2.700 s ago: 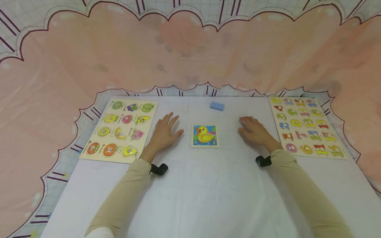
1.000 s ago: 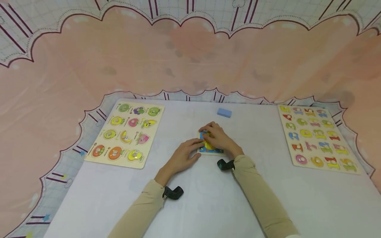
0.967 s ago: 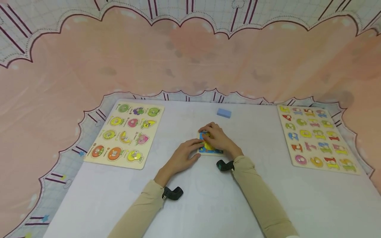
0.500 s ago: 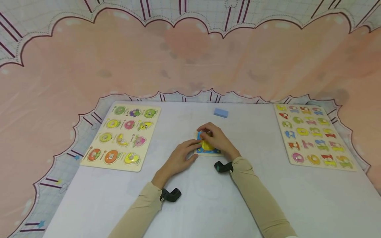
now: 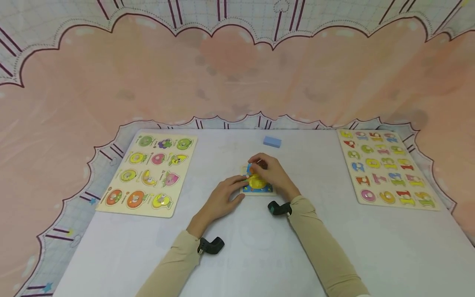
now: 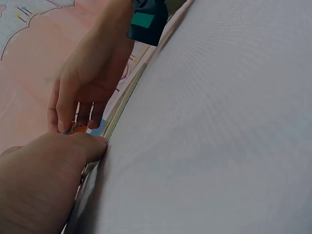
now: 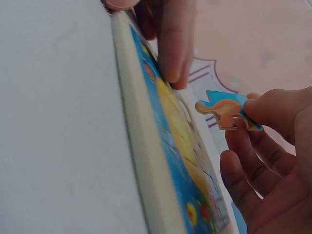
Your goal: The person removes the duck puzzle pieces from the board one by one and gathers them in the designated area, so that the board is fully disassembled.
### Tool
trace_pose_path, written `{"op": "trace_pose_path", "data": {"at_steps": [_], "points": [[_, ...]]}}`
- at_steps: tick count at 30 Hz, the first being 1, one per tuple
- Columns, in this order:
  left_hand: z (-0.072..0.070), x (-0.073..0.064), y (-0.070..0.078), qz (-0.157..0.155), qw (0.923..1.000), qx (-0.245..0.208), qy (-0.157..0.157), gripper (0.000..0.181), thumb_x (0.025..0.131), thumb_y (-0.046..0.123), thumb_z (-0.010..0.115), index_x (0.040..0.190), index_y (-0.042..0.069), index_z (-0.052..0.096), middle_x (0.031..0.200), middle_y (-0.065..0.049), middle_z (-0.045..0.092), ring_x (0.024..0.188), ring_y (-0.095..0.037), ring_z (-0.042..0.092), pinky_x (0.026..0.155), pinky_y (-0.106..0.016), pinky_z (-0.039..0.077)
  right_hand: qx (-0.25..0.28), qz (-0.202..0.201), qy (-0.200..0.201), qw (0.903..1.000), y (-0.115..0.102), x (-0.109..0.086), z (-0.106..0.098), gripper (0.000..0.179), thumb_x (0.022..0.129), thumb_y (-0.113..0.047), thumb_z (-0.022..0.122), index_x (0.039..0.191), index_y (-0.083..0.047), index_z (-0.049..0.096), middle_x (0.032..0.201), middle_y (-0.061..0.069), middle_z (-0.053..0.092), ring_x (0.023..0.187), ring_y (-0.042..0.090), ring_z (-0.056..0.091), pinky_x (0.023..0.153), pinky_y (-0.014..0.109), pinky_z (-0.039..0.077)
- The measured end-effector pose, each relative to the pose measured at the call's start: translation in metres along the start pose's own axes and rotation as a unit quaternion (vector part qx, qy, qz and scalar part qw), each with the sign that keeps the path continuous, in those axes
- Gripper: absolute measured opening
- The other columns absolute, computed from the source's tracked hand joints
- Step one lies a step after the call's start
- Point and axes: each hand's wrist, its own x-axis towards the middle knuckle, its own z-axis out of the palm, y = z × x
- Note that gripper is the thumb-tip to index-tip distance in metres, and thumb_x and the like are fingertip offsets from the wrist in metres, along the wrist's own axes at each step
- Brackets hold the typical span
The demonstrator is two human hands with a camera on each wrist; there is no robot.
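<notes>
In the middle of the white table lies a small square duck jigsaw puzzle (image 5: 259,189) in a pale wooden frame. My right hand (image 5: 275,172) pinches one jigsaw piece (image 7: 225,111) between thumb and fingers, just above the board; it is blue and orange with a rounded tab. At the puzzle's upper left, bare wood shows. My left hand (image 5: 220,199) is at the board's left side, its extended fingertips on the picture and its thumb (image 6: 95,145) against the near left corner. Part of the puzzle's upper right is hidden by the right hand.
A fruit peg board (image 5: 146,177) lies on the left and a number peg board (image 5: 387,171) on the right. Behind the puzzle sits a blue block (image 5: 272,142). A patterned cloth (image 5: 167,74) hangs behind the table.
Both hands have come inward from beside the puzzle onto it. The right hand has lifted a piece from the puzzle's upper left, baring wood there; the left hand stays at the edge.
</notes>
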Motion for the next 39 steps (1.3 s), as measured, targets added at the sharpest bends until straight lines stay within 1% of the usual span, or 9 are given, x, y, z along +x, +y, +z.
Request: {"op": "trace_pose_path", "data": {"at_steps": [6,11,15,21,28,32,35,39], "points": [[0.002,-0.001,-0.002,-0.001,1.0000,0.004,0.003,0.039,0.091,0.021,0.062,0.129,0.012,0.059,0.140,-0.002,0.051,0.133,-0.023,0.044,0.107,-0.046,0.037,-0.002,0.023,0.016,0.9996,0.009,-0.001,-0.013,0.018,0.096,-0.020,0.055,0.110,-0.013,0.063,0.104,0.006,0.064,0.091,0.021,0.061,0.082,0.035,0.051],[0.002,-0.001,-0.001,-0.005,1.0000,-0.003,-0.001,0.040,0.091,0.021,0.062,0.130,0.012,0.058,0.141,-0.002,0.050,0.134,-0.022,0.043,0.107,-0.046,0.037,-0.007,0.062,0.032,0.9975,0.014,-0.003,-0.023,0.018,0.096,-0.020,0.054,0.109,-0.014,0.065,0.106,0.004,0.064,0.096,0.021,0.059,0.091,0.038,0.046],[0.001,-0.001,0.001,-0.008,0.9999,-0.008,-0.002,0.040,0.091,0.020,0.063,0.130,0.012,0.058,0.141,-0.002,0.050,0.134,-0.022,0.043,0.107,-0.046,0.037,-0.008,0.081,0.041,0.9959,0.016,-0.005,-0.029,0.018,0.096,-0.020,0.054,0.107,-0.013,0.066,0.107,0.005,0.064,0.095,0.021,0.058,0.090,0.037,0.046],[0.002,-0.002,-0.001,-0.003,1.0000,-0.008,0.003,0.040,0.090,0.019,0.063,0.129,0.012,0.059,0.140,-0.003,0.050,0.134,-0.022,0.043,0.106,-0.045,0.038,-0.013,0.086,0.054,0.9947,0.024,-0.009,-0.041,0.018,0.096,-0.019,0.054,0.108,-0.012,0.066,0.108,0.007,0.063,0.093,0.022,0.057,0.089,0.035,0.045],[0.002,-0.001,-0.001,-0.003,1.0000,-0.001,0.006,0.040,0.090,0.020,0.063,0.129,0.012,0.059,0.140,-0.002,0.050,0.133,-0.022,0.043,0.105,-0.045,0.038,-0.047,0.103,0.063,0.9916,0.029,-0.014,-0.054,0.019,0.096,-0.018,0.053,0.109,-0.010,0.065,0.109,0.009,0.063,0.094,0.024,0.057,0.088,0.035,0.045],[0.002,-0.001,0.000,-0.006,1.0000,-0.003,0.004,0.040,0.090,0.019,0.063,0.129,0.012,0.059,0.140,-0.003,0.050,0.133,-0.023,0.043,0.105,-0.045,0.038,-0.056,0.112,0.069,0.9898,0.033,-0.016,-0.058,0.020,0.096,-0.018,0.053,0.108,-0.010,0.066,0.109,0.009,0.064,0.094,0.024,0.057,0.088,0.035,0.045],[0.001,-0.001,0.001,-0.007,1.0000,-0.002,0.002,0.040,0.090,0.019,0.063,0.129,0.012,0.059,0.140,-0.003,0.050,0.133,-0.023,0.043,0.105,-0.045,0.038,-0.067,0.112,0.069,0.9890,0.035,-0.018,-0.061,0.019,0.096,-0.019,0.053,0.108,-0.011,0.066,0.108,0.009,0.065,0.095,0.023,0.057,0.089,0.036,0.045],[0.002,-0.001,0.001,-0.008,1.0000,-0.001,0.000,0.040,0.091,0.020,0.063,0.130,0.013,0.058,0.141,-0.002,0.050,0.134,-0.022,0.043,0.105,-0.045,0.038,-0.086,0.107,0.071,0.9880,0.036,-0.020,-0.063,0.020,0.096,-0.018,0.054,0.109,-0.010,0.067,0.112,0.009,0.065,0.098,0.024,0.058,0.090,0.039,0.045]]}}
